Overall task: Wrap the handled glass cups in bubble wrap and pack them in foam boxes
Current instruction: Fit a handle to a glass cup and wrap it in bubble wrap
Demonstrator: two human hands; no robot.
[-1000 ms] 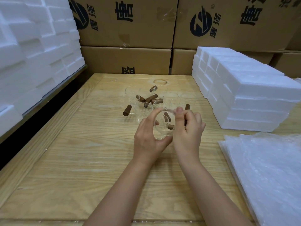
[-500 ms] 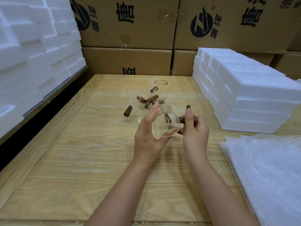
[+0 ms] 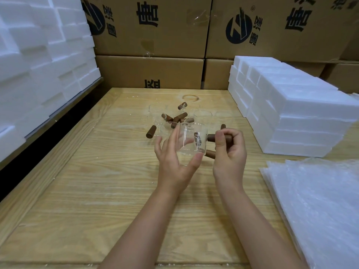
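From where I sit, the right hand (image 3: 229, 150) is curled closed around the brown wooden handle (image 3: 214, 137) of a clear glass cup (image 3: 191, 144), lifted just above the wooden table (image 3: 87, 181) at the centre of the frame. The left hand (image 3: 174, 160) is spread wide, palm cupped against the glass wall with the thumb under its lower edge, steadying rather than gripping. My worry is that the whole weight hangs on that handle grip; if the open left palm slips off the smooth glass, the cup could swing or drop onto the table. A second brown handle (image 3: 210, 153) shows just below the held one, and I cannot tell whether it belongs to another cup nested behind. The remaining cups (image 3: 174, 119) are clustered close behind, above centre, so a careless sweep could knock glass against glass. The bubble wrap sheets (image 3: 320, 206) lie at lower right and the foam boxes (image 3: 291, 113) are stacked at right, so the cup must cross open table to reach them.
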